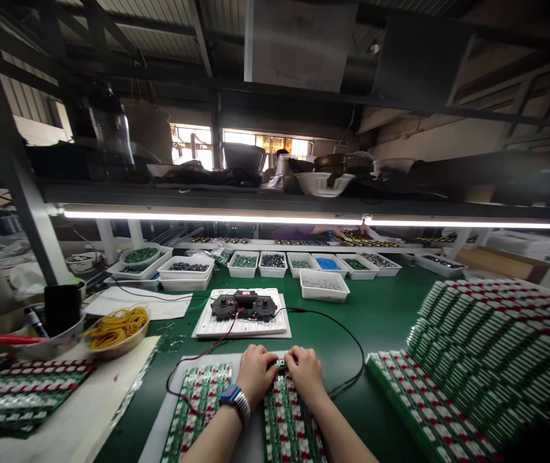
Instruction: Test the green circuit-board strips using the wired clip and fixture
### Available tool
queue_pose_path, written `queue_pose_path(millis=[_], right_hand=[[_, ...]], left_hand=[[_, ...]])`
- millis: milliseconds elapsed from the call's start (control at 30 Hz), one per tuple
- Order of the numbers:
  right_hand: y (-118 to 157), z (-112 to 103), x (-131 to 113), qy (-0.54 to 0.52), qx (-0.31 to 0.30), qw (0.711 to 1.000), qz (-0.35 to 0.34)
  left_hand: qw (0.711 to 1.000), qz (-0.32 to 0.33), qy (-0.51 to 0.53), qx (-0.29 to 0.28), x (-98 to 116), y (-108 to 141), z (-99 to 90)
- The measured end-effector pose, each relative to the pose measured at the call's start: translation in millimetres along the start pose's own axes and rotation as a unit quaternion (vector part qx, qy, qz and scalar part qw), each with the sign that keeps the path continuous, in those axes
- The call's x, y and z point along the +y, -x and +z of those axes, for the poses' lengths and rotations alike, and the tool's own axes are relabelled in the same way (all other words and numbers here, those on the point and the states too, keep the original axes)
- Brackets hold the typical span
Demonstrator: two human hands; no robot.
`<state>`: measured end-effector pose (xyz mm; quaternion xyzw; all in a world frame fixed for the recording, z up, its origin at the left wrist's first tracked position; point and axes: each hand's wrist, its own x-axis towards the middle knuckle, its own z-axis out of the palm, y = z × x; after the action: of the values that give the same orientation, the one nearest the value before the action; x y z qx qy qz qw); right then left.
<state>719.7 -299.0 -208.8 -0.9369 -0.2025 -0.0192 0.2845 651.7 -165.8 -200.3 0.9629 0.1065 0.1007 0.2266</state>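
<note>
Both hands meet at the far end of a green circuit board panel (282,411) with rows of white and red parts. My left hand (256,373), wearing a wrist strap (236,400), has its fingers curled and its thumb and index finger at the panel's left corner. From the other side, my right hand (306,374) closes its fingers on the right corner. Between the fingertips a small square part (281,364) shows on the board. A second circuit board panel (197,402) lies to the left, on the same pale sheet (156,444), partly behind my left forearm.
Beyond my hands, a black device with wires (244,305) rests on a white tray (207,329). Small-part bins (323,294) line the back. Tall board stacks (477,347) stand at right; a bowl of yellow rubber bands (119,326) is at left. A lit shelf (255,193) spans overhead.
</note>
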Motion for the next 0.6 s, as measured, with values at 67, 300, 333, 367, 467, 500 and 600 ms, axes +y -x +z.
queue_pose_path(millis=[67,300,333,367,467,500,600], right_hand=[[-0.7,1.1,2.9,-0.010,0.002,1.000,-0.005],[-2.6,-20.3,-5.1,-0.022,-0.034,0.999,0.009],[-2.8,-26.1,-9.7,-0.023,-0.035,0.999,0.005],[-3.0,-31.4,-14.7,-0.028,-0.038,0.999,-0.001],[-2.8,-40.7,-28.4,-0.052,-0.046,0.997,-0.018],[-2.3,-40.8,-31.6,-0.061,-0.048,0.997,-0.024],[0.1,-32.8,-34.9,-0.085,-0.050,0.995,-0.034]], left_hand=[[1.000,0.004,-0.004,0.008,2.6,1.9,-1.5],[0.999,0.015,-0.031,-0.006,9.8,3.8,-16.5],[0.999,0.016,-0.030,-0.007,9.1,3.1,-20.5],[0.999,0.017,-0.029,-0.008,7.7,2.4,-24.8],[0.999,0.021,-0.028,-0.006,1.0,1.7,-37.9],[0.999,0.021,-0.028,-0.007,-1.6,2.2,-41.5],[0.999,0.020,-0.034,-0.011,-7.9,5.8,-46.7]])
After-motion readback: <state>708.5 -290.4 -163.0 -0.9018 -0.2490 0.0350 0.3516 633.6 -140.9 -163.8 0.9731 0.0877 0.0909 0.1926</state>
